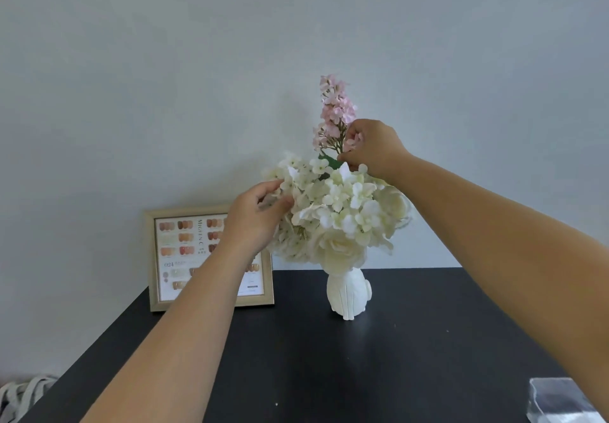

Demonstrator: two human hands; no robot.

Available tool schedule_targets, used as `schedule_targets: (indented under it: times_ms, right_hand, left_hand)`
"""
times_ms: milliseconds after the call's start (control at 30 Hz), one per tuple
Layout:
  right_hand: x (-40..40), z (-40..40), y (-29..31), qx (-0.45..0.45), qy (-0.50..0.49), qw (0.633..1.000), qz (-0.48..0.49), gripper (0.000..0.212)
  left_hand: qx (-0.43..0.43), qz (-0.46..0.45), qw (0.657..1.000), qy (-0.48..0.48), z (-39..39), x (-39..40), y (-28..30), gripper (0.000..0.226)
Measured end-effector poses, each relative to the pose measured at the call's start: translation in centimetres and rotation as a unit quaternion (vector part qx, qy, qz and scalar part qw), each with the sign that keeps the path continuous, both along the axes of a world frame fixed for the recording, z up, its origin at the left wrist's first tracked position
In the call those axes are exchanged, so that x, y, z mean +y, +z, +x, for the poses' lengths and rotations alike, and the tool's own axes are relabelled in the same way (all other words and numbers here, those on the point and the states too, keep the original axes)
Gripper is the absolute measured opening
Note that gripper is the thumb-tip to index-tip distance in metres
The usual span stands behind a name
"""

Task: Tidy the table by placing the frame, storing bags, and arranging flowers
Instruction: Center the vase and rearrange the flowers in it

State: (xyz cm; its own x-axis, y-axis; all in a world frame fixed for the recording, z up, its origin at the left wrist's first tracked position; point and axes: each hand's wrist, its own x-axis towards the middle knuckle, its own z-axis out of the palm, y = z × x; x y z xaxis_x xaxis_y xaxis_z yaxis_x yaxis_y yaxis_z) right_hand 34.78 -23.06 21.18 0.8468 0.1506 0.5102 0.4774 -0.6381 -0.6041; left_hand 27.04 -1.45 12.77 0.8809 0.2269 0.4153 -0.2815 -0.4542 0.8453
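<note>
A white vase (349,294) stands on the black table (329,366) near the wall. It holds a full bunch of white flowers (339,215) with one tall pink flower spike (336,109) rising above them. My right hand (372,147) pinches the lower part of the pink spike, just above the white blooms. My left hand (257,215) grips white blossoms at the bunch's left side. A wooden picture frame (184,258) with a nail-colour chart leans upright against the wall, left of the vase and partly hidden by my left forearm.
A clear plastic object (557,403) lies at the table's front right corner. Grey fabric straps (23,393) show beyond the table's left edge, lower left. A plain pale wall stands directly behind the table.
</note>
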Motion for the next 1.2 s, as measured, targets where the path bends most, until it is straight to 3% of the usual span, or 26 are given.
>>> schedule_targets:
  times_ms: [100,300,433,500,600,700,833,900,967,1100,1200]
  right_hand:
    - [0.5,-0.1,-0.6,0.002,0.003,1.0,-0.025,0.025]
    - [1.0,-0.2,0.0,-0.009,0.0,0.997,-0.071,0.031]
    - [0.7,0.1,-0.4,0.002,-0.011,0.997,-0.076,0.032]
    - [0.9,0.1,-0.6,0.004,-0.002,0.996,-0.093,0.029]
    - [1.1,0.0,-0.2,0.001,0.004,0.993,-0.122,0.024]
    - [0.8,-0.2,0.2,0.008,0.007,0.993,-0.12,0.02]
    - [-0.7,-0.4,0.5,0.029,0.028,0.998,-0.047,0.032]
    - [-2.2,-0.8,1.5,0.066,0.068,0.995,0.01,0.018]
    - [-4.4,-0.9,2.5,0.075,0.085,0.991,0.07,0.025]
    - [-8.6,-0.2,2.3,0.054,0.04,0.979,0.19,0.014]
    - [-10.8,0.7,-0.7,0.136,-0.013,0.972,0.193,0.012]
  left_hand:
    - [-0.023,-0.054,0.998,-0.016,-0.1,-1.0,0.2,0.028]
    - [-0.025,-0.17,0.985,-0.031,0.3,-2.4,1.4,0.036]
    - [-0.048,-0.078,0.995,-0.034,-0.3,-3.0,1.2,0.011]
    - [-0.059,-0.042,0.997,-0.03,-0.4,-3.2,0.9,0.01]
    - [-0.056,-0.006,0.998,-0.016,-0.6,-3.3,1.2,0.035]
    - [-0.054,0.038,0.998,0.001,-1.0,-3.1,1.5,0.037]
    - [-0.064,0.152,0.986,0.024,-1.4,-2.4,1.1,0.037]
    - [-0.077,0.176,0.981,0.029,-1.6,-1.6,0.7,0.039]
    - [-0.094,0.182,0.978,0.041,-1.8,-0.8,0.3,0.04]
    - [-0.119,0.136,0.983,0.042,-1.8,0.9,-0.2,0.037]
    - [-0.14,0.06,0.987,0.054,-1.5,2.1,-1.1,0.033]
